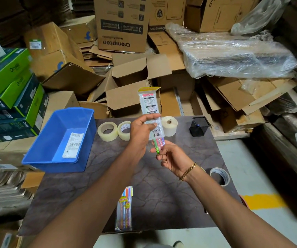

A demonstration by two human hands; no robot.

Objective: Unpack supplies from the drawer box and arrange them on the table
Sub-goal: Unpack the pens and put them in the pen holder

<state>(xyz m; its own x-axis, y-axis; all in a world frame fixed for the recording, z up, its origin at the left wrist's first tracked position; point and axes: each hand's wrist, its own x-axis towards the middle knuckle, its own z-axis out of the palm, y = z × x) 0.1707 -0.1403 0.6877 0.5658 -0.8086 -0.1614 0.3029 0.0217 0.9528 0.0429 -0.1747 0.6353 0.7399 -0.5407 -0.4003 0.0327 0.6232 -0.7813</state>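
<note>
My left hand [140, 133] grips a clear pen packet [149, 104] with a yellow top, held upright above the table. Several coloured pens [158, 144] stick out of its bottom end, and my right hand [171, 159] pinches them there. The blue drawer box [61, 138] stands at the table's left edge, holding only a white label sheet [73, 144]. On the brown table [162, 194] lie two clear tape rolls [107, 131] [125, 130], a white label roll [169, 125], a black pen holder [198, 126], another tape roll [220, 175] at the right edge and a second pen packet [124, 210] near the front.
Cardboard boxes [122, 24] and flattened cartons are piled behind the table. Green and black boxes [13, 93] are stacked at the left. A plastic-wrapped bundle [233, 54] lies at the back right. Grey floor with a yellow line [264, 200] runs along the right.
</note>
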